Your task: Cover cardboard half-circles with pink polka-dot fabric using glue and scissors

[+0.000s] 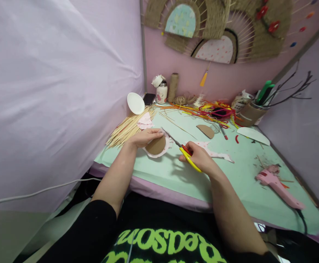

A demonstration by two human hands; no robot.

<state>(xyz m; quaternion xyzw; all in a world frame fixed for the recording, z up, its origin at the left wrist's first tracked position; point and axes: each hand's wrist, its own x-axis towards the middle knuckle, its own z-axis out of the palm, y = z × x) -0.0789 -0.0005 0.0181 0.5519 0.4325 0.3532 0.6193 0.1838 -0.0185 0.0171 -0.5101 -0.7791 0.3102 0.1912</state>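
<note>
My left hand (145,137) is closed on the upper edge of a brown cardboard piece backed with pink patterned fabric (157,146), holding it just above the green table mat (230,171). My right hand (198,157) grips yellow-and-red scissors (180,147), whose blades point up-left and reach the fabric's right edge. A strip of the same pink fabric (216,152) lies just right of my right hand.
A bundle of thin wooden sticks (126,128) lies left. A pink glue gun (278,185) rests at the right. A brown half-round card (206,130), coloured strips (211,109), twine spools (173,87), a jar (162,92) and a tool cup (254,111) stand behind.
</note>
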